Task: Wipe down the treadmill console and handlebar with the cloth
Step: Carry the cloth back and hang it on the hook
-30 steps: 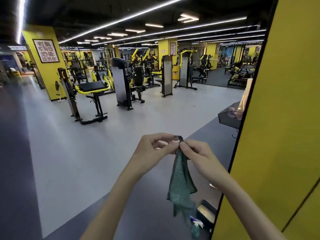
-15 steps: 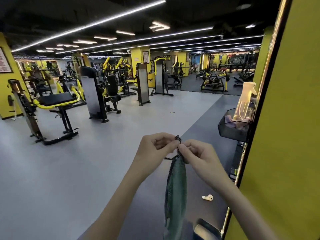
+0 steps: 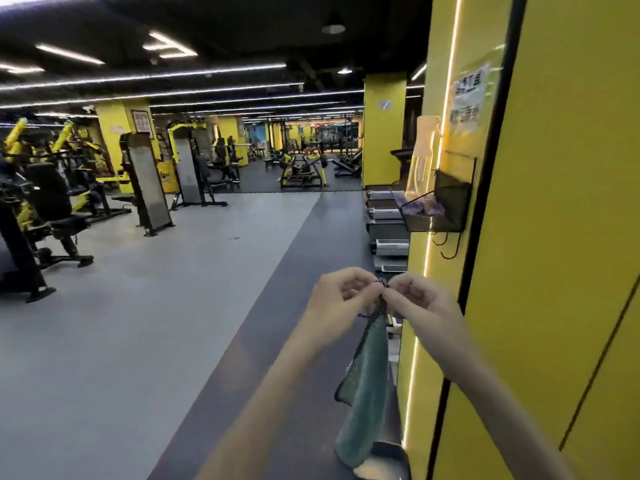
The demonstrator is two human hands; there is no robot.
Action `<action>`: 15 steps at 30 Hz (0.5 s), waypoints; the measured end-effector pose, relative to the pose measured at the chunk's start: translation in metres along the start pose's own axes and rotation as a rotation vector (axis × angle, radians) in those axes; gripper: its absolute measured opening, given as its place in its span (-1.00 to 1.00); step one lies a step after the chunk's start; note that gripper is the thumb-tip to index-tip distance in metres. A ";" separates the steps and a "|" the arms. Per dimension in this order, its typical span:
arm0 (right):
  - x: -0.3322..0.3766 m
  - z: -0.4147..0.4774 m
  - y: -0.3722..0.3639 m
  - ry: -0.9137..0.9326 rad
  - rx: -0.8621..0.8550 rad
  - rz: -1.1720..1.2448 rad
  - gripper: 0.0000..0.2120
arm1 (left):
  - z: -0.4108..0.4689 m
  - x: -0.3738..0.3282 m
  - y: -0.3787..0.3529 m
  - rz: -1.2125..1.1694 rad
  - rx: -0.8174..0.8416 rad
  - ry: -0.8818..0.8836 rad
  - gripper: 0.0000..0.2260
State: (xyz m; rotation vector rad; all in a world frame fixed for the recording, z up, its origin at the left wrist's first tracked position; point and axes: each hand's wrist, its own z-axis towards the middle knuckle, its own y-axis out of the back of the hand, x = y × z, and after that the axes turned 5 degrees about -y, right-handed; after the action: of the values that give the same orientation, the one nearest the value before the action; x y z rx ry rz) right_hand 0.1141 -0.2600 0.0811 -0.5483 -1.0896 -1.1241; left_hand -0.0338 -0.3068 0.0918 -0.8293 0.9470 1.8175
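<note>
Both hands pinch the cloth at its top corner, before any wiping.

The left hand [image 3: 341, 294] and right hand [image 3: 420, 301] are closed on the green cloth [image 3: 369, 382], which hangs below them. To wipe well, the person should probably spread it flat first; the treadmills [image 3: 389, 216] stand farther ahead.

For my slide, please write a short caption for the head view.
Both hands, left hand and right hand, pinch a green cloth by its top beside a yellow pillar.

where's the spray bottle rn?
Head view, upper right: spray bottle stands upright in the black wire basket mounted on the yellow pillar, above both hands.
</note>
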 end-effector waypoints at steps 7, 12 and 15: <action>-0.010 0.031 -0.001 -0.099 -0.207 -0.086 -0.91 | 0.057 0.041 -0.006 -0.061 0.199 -0.020 -0.90; -0.047 0.052 0.010 -0.157 -0.312 -0.146 -0.94 | 0.101 0.085 -0.021 -0.178 0.407 -0.042 -0.92; -0.069 0.072 0.020 -0.194 -0.386 -0.174 -0.90 | 0.132 0.108 -0.036 -0.144 0.511 -0.044 -0.91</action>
State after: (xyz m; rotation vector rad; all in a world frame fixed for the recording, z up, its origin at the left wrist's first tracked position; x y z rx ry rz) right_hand 0.1004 -0.1632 0.0521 -0.8934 -1.1062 -1.4708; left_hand -0.0607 -0.1383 0.0554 -0.5178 1.2197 1.3743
